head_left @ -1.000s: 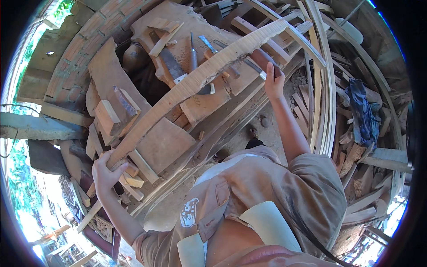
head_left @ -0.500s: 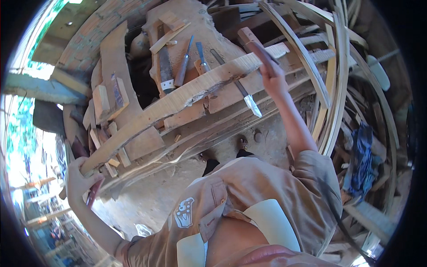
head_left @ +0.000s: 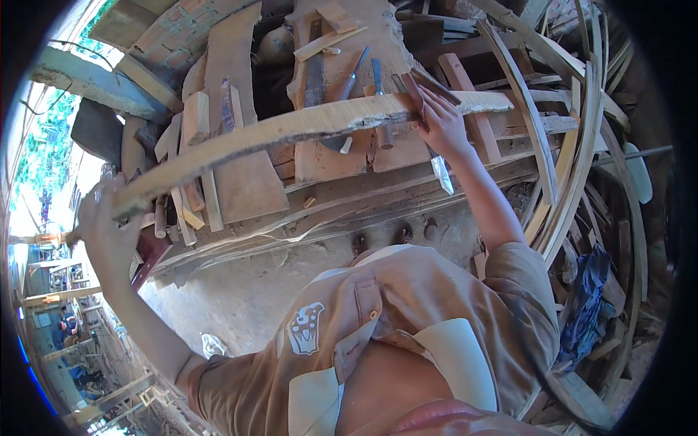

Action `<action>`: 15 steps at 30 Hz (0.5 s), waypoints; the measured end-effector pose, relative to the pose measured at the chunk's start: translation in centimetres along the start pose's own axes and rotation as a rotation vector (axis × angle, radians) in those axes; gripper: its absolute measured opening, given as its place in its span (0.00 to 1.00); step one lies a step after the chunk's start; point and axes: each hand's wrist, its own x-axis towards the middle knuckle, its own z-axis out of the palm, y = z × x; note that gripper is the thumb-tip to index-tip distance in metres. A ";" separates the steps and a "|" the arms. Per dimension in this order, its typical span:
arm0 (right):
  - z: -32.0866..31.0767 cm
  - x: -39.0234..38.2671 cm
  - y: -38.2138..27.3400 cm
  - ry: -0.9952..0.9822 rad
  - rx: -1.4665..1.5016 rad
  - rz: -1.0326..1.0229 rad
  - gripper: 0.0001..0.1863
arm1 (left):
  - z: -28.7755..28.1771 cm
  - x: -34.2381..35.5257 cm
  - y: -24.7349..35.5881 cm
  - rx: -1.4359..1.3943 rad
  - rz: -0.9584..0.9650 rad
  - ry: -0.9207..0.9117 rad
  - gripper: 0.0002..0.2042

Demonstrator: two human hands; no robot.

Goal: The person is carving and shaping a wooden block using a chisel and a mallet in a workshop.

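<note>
A long, curved wooden plank (head_left: 262, 134) slants across the workbench, its upper edge pale and its lower edge rough. My left hand (head_left: 109, 214), blurred by motion, grips the plank's left end. Toward the plank's right end, my right hand (head_left: 441, 123) is closed on a dark brown wooden block (head_left: 413, 96); its exact kind is partly hidden by my fingers. Behind the plank lie a blue-bladed chisel (head_left: 352, 78) and a second chisel (head_left: 376, 73). Below my right wrist pokes out a silver-wrapped handle (head_left: 441, 176), the rest of it covered.
A reddish wooden bar (head_left: 469, 105) rests on the bench to the right of my hand. Long curved strips (head_left: 520, 109) stand at the right, with scrap wood and a dark plastic bag (head_left: 587, 305). Small offcuts (head_left: 196, 116) sit on boards at the left.
The plank's left end has moved left and upward in view with my left hand. My right hand has come down from a raised position onto the plank, and the whole view has shifted.
</note>
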 end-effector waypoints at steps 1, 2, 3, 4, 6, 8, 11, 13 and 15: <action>0.0 0.4 -0.1 0.038 -0.017 -0.009 0.32 | 0.4 -0.1 -0.9 0.088 -0.025 0.172 0.25; -0.1 0.8 -0.6 0.042 -0.023 -0.008 0.32 | 0.5 -0.3 -0.9 0.037 -0.087 0.305 0.30; -0.3 1.1 -0.9 0.071 -0.018 0.023 0.31 | 1.1 -0.6 -0.9 0.043 -0.063 0.597 0.32; -0.5 1.5 -1.2 0.099 -0.014 0.055 0.31 | 2.4 -0.9 -0.6 0.048 -0.036 0.890 0.34; -0.9 1.5 -1.7 0.133 -0.024 0.075 0.30 | 9.1 -2.0 1.5 -0.767 -0.346 1.054 0.31; -0.8 1.6 -3.2 0.169 -0.015 0.080 0.28 | 13.2 -2.5 1.6 -1.691 -0.544 0.658 0.34; 0.1 0.8 -3.8 0.235 -0.006 0.002 0.28 | 11.3 1.0 11.3 -2.141 -0.255 0.418 0.47; -0.3 0.3 -5.2 0.236 0.013 0.012 0.29 | 10.0 2.4 13.9 -2.156 -0.137 0.399 0.47; -0.7 0.1 -5.8 0.241 0.033 0.020 0.30 | 7.8 4.1 16.4 -2.268 -0.188 0.514 0.40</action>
